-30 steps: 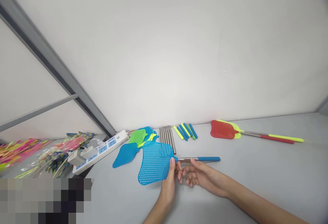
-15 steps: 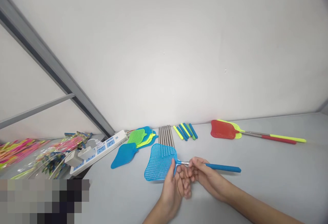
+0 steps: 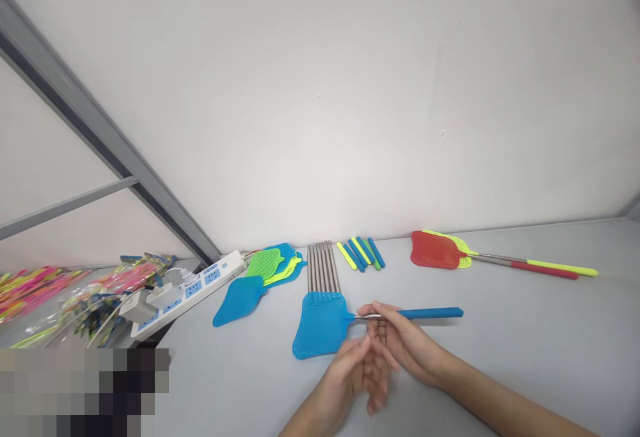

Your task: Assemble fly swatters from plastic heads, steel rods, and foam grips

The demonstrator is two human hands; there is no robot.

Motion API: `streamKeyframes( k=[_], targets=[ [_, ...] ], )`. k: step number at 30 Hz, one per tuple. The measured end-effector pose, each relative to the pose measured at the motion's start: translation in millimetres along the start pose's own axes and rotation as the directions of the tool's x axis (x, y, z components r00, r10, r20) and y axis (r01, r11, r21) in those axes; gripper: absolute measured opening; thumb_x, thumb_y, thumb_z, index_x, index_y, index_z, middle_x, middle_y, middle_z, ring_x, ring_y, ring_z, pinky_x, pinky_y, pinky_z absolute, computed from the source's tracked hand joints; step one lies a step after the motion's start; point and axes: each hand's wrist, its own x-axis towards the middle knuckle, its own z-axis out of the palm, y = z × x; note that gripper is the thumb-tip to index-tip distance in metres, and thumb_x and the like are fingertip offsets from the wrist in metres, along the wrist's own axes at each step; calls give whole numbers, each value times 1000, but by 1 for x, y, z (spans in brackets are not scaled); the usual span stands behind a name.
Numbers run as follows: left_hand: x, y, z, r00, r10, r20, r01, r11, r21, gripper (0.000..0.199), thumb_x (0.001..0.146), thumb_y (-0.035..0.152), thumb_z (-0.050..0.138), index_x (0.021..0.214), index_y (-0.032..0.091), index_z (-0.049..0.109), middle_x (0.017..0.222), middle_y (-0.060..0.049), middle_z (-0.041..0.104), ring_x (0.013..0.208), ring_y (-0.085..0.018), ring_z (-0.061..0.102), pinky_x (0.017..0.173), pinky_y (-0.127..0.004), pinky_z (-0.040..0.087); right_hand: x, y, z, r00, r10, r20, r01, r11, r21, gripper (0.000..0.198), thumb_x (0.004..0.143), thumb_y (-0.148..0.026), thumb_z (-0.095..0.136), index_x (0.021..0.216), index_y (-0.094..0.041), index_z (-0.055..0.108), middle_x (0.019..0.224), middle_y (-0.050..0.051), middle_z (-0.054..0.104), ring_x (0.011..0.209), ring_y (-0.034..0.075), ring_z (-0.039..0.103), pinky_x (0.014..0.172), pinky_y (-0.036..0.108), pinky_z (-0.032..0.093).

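A blue fly swatter (image 3: 323, 330) with a metal rod and a blue grip lies across in front of me, its perforated head to the left. My right hand (image 3: 397, 337) pinches the metal rod near the blue grip. Just below the rod, my left hand (image 3: 357, 374) has its fingers apart and holds nothing. Beyond the swatter head stands a row of several metal rods (image 3: 323, 267) lying side by side. To their right are several loose blue, yellow and green grips (image 3: 361, 254).
Loose swatter heads (image 3: 240, 300) in blue, green and yellow lie at the left by a power strip (image 3: 200, 290) with plugs. Two whole swatters, one red (image 3: 435, 250) and one yellow (image 3: 560, 268), rest at the right. Bagged colourful items (image 3: 140, 274) lie far left.
My left hand has let go of the blue fly swatter by its head and dropped below it. The swatter's head has shifted slightly right and turned; my right hand keeps hold of the rod.
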Motion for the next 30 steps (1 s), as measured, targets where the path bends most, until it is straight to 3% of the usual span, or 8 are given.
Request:
streamKeyframes(
  k=[2, 5, 9, 12, 15, 20, 26, 30],
  targets=[
    [0, 5, -7, 977, 195, -81, -186, 977, 107, 39, 76, 46, 39, 74, 13, 58, 52, -1, 47, 40, -9, 43, 38, -19, 31, 0, 1, 0, 1000, -22, 1, 22, 1000, -17, 30, 78, -40, 43, 90, -16, 57, 57, 1, 50, 59, 13, 47, 62, 27, 34],
    [-4, 15, -17, 896, 407, -177, -300, 849, 434, 29, 78, 39, 41, 80, 16, 58, 57, -1, 47, 50, -11, 46, 45, -21, 37, 0, 2, 0, 998, -54, 21, 55, 998, -41, 26, 80, -36, 42, 88, -16, 56, 58, 2, 52, 61, 14, 48, 61, 27, 33],
    [-8, 23, -19, 770, 622, -144, -197, 446, 873, 18, 79, 30, 44, 86, 20, 57, 85, -4, 53, 83, -16, 49, 73, -29, 40, -1, 1, 0, 996, -48, 74, 53, 996, -66, 27, 81, -33, 38, 83, -14, 56, 58, 5, 54, 60, 15, 49, 61, 28, 33],
    [-7, 21, -19, 787, 616, -34, -107, 190, 976, 18, 79, 26, 43, 92, 24, 55, 101, -4, 49, 99, -18, 42, 85, -34, 34, -2, -1, 1, 994, -47, 97, 53, 997, -60, 26, 82, -30, 37, 83, -13, 57, 60, 5, 55, 61, 15, 50, 64, 30, 34],
    [-5, 18, -21, 830, 558, 13, -37, 32, 999, 17, 80, 21, 40, 88, 24, 54, 107, -4, 46, 105, -20, 38, 86, -38, 30, -2, -1, 2, 993, -48, 112, 57, 995, -82, 21, 81, -28, 40, 81, -13, 56, 62, 6, 57, 62, 15, 50, 64, 30, 34],
    [-7, 19, -22, 869, 490, 64, -55, -33, 998, 20, 82, 15, 33, 80, 21, 52, 105, -3, 46, 103, -17, 39, 86, -39, 26, -3, 2, 3, 993, -50, 106, 74, 968, -242, 16, 78, -29, 48, 72, -14, 53, 55, 3, 56, 54, 12, 48, 58, 27, 34],
    [-9, 20, -21, 874, 473, 111, -111, -27, 993, 23, 81, 9, 32, 82, 21, 52, 92, -1, 51, 89, -13, 45, 85, -37, 25, -1, 2, 4, 995, -63, 73, 83, 946, -314, 17, 74, -31, 54, 81, -16, 52, 63, 2, 56, 56, 11, 47, 57, 27, 35],
    [-8, 19, -23, 872, 476, 110, -105, -37, 994, 23, 81, 10, 33, 83, 21, 53, 89, -1, 52, 84, -13, 47, 86, -37, 24, 1, 5, 1, 996, -76, 37, 84, 915, -394, 17, 67, -29, 62, 71, -16, 50, 59, -1, 53, 52, 9, 44, 53, 24, 33]
  ],
)
